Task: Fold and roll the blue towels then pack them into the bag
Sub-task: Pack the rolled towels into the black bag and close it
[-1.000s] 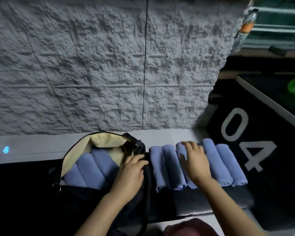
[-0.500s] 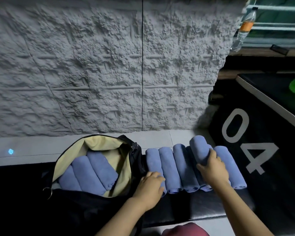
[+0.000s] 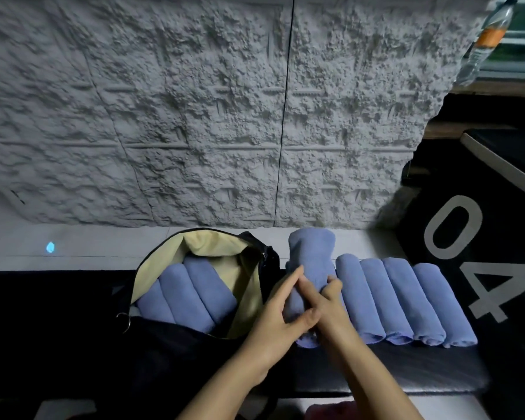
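Both hands hold one rolled blue towel lifted above the black mat, between the bag and the row. My left hand grips its lower left side with thumb and fingers. My right hand curls its fingers round the lower right side. The black bag lies open at the left, showing its cream lining, and three rolled blue towels lie side by side inside. Several more rolled towels lie in a row to the right of my hands.
A rough grey wall stands close behind the white ledge. A black box marked "04" stands at the right, with a plastic bottle above it. The black mat lies under the row. A reddish object shows at the bottom edge.
My right hand lifted one roll out of the row and carried it left toward the bag. My left hand left the bag's edge and now grips the same roll.
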The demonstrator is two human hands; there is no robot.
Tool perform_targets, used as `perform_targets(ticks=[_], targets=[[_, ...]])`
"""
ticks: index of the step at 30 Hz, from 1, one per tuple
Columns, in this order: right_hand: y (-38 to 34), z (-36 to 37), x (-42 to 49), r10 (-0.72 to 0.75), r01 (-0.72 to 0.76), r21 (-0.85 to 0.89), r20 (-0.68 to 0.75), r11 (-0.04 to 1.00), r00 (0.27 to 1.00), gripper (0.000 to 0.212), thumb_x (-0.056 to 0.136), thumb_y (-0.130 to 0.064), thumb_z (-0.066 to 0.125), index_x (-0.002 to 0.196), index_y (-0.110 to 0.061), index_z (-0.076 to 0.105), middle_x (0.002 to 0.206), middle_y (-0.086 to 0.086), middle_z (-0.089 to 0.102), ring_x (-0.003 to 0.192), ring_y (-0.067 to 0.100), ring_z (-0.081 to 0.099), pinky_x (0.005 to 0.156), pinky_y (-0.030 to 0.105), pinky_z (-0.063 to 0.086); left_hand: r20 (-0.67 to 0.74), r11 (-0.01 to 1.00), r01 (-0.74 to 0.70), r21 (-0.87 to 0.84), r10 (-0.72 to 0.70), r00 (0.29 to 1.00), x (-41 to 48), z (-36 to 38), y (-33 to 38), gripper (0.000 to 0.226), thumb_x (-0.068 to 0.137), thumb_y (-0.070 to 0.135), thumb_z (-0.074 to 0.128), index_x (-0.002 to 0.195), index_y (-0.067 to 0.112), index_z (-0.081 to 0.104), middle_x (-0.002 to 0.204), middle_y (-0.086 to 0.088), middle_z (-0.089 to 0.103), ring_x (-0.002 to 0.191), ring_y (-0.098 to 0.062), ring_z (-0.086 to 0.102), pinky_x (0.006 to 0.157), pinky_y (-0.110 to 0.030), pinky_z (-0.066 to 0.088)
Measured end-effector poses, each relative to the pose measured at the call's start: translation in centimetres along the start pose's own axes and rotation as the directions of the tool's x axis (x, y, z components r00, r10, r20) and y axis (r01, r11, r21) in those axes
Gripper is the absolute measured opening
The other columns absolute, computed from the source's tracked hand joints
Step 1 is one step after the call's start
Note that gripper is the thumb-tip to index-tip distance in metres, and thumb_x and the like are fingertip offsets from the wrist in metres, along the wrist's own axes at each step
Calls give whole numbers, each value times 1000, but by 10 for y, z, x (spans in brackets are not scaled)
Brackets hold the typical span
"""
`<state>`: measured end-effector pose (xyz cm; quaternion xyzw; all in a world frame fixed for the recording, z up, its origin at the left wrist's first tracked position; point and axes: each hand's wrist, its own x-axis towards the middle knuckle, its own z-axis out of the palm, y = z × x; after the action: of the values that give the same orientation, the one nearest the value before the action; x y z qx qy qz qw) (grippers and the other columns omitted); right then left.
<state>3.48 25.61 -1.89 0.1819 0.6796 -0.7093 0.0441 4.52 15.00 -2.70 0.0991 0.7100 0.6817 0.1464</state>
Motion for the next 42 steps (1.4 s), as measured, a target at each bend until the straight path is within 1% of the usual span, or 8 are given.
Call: perform_targets(ticks=[10,13,16,20,23,28,33,42], targets=[[-4,15,-3,223,-369,557,314,744,923,43,85,-46,54,108,-11,65,102,11,71,103,31,60,91,46,45,149,839,284,-464,-242,959,-20,-60,28,49,80,10,59,125,29,50,124,2,62,107,-17,61,84,-39,49],[-4,38,0,311,-392,433,249,811,917,38,78,-39,63,104,-12,66,95,7,71,90,27,63,68,40,48,205,877,366,-312,-314,927,-24,-72,29,46,83,15,63,124,28,48,126,3,59,107,-14,59,82,-36,52],[-2,52,11,47,1,189,-245,982,968,17,92,-34,51,76,-31,49,69,-12,55,60,21,50,56,47,44,-30,944,150,294,-148,989,-1,-107,26,23,87,24,64,108,26,55,124,4,54,104,-13,56,86,-22,45],[-4,50,25,-17,0,152,111,988,994,32,87,-28,66,110,-8,56,105,15,69,98,25,68,86,44,54,-41,3,41,999,156,987,54,-167,25,26,85,19,61,105,36,62,152,2,22,135,-31,22,106,-41,23],[-8,92,35,-328,326,-112,6,939,945,33,82,-23,71,103,-14,49,98,3,63,94,17,61,84,29,49,39,-258,-19,966,75,996,83,-189,20,51,89,9,50,134,30,42,154,1,17,134,-34,23,104,-48,27],[13,141,65,-373,355,-568,90,742,923,25,91,-30,51,109,-31,34,110,1,55,98,22,56,83,40,48,32,30,-32,999,-15,999,114,-219,16,50,90,8,42,136,26,36,134,-3,41,120,-27,38,94,-34,33],[39,151,80,-339,217,-953,137,209,931,41,93,1,29,134,-8,31,130,13,38,114,34,45,91,41,41,207,32,-210,977,69,976,106,-219,22,68,81,-10,40,139,25,36,150,9,25,121,-25,33,95,-40,37],[17,169,117,297,133,-926,246,352,923,44,96,-14,43,136,4,37,141,23,41,129,34,43,104,36,34,208,176,-226,958,114,971,108,-225,18,80,72,-18,26,143,19,34,151,5,24,123,-28,29,99,-43,36]])
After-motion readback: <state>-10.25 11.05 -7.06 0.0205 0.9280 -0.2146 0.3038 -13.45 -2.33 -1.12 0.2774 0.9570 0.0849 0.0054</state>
